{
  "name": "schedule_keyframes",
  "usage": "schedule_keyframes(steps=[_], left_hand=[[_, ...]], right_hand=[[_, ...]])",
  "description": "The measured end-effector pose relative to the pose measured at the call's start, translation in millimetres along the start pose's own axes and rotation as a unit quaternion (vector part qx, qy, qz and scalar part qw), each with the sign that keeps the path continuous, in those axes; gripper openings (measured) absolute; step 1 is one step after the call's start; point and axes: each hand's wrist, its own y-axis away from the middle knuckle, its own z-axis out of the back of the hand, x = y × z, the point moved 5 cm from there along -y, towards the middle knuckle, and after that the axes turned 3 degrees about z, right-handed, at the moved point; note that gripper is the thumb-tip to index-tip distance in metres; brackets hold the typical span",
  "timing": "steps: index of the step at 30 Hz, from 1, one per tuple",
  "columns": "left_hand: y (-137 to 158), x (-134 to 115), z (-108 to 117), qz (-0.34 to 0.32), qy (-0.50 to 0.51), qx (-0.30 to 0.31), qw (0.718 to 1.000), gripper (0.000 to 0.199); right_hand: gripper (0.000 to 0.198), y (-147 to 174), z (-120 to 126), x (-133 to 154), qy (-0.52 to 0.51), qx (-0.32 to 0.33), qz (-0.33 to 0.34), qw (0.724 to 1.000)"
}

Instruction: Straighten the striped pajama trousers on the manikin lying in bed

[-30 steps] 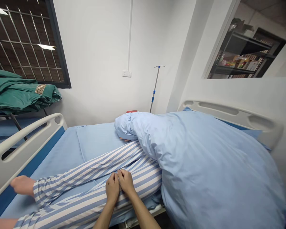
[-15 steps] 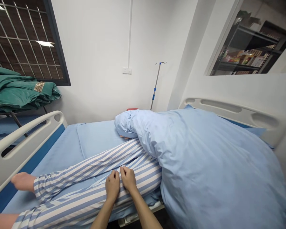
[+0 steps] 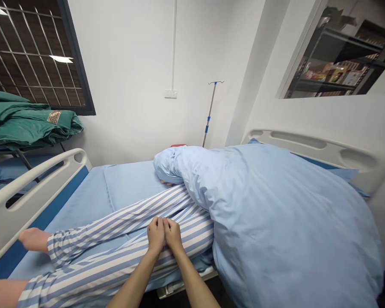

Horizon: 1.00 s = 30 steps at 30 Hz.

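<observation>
Both of my hands are curled into fists, side by side and touching, over the near thigh of a figure lying on a bed. My left hand (image 3: 156, 235) and my right hand (image 3: 172, 234) show nothing between their fingers. Under them are blue-and-white striped trousers (image 3: 93, 273); whether the knuckles press on the cloth is hard to tell. A bare foot (image 3: 35, 239) sticks out of the far trouser leg. The light blue quilt (image 3: 276, 214) is heaped over the figure's upper body and hides it; I cannot tell if it is a person or a manikin.
A footboard (image 3: 48, 175) stands at the left and a headboard (image 3: 321, 147) at the right. Behind the bed rises an IV pole (image 3: 209, 113) near the wall. Green folded cloth (image 3: 28, 122) lies on a rack by the barred window. The quilt hangs over the near bed edge.
My two fists have come together from slightly apart and moved a little farther up in the view. The quilt and the striped legs look the same.
</observation>
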Motion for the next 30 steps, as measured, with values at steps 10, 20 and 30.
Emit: schedule_keyframes(steps=[10,20,30], left_hand=[[16.0,19.7,-19.4,-0.003,-0.063,0.021,0.998,0.030],[16.0,19.7,-18.8,0.004,-0.129,0.027,0.991,0.027],[18.1,17.2,-21.5,-0.012,-0.153,0.029,0.988,0.028]], right_hand=[[0.026,0.3,-42.3,-10.3,-0.072,0.131,0.009,0.989],[0.022,-10.8,-7.7,-6.4,-0.088,0.100,0.023,0.991],[0.036,-11.4,13.7,-12.4,-0.054,0.034,0.002,0.998]])
